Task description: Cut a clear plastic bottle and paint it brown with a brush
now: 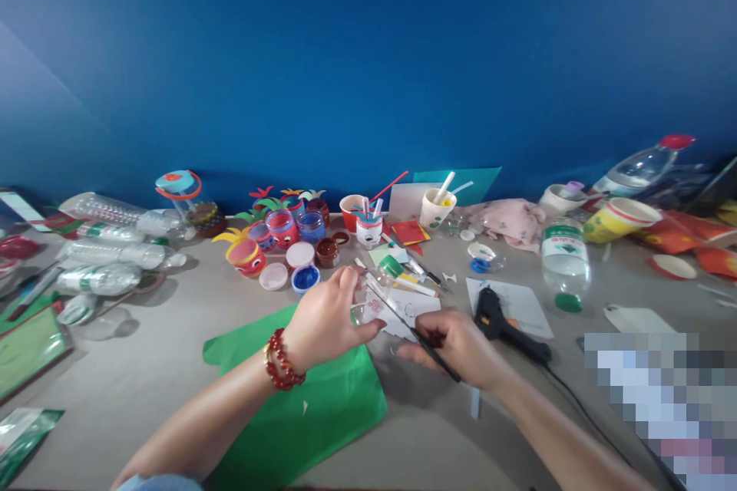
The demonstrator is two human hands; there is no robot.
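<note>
While the right hand (454,341) is closed round a slim dark-handled tool (441,360), its pale front end slants toward the left hand (322,322), so a slip could nick the fingers there. Both hands work apart, midway along the surface and nearer its front edge than the wall. Clear plastic (358,314) shows between the left thumb and fingers; how firmly it is pinched I cannot tell, and a loose, slick hold might let it twist. Beneath the tool lies a drawn-on white paper (423,307), which a stray tip could mark or tear. Just beyond the left knuckles, an open pot of blue paint (305,278) might tip if the hand jerks back. A glue gun (510,326) rests beside the right hand, its cord (567,391) running toward the surface's front right corner; a forearm catching it could drag the gun.
</note>
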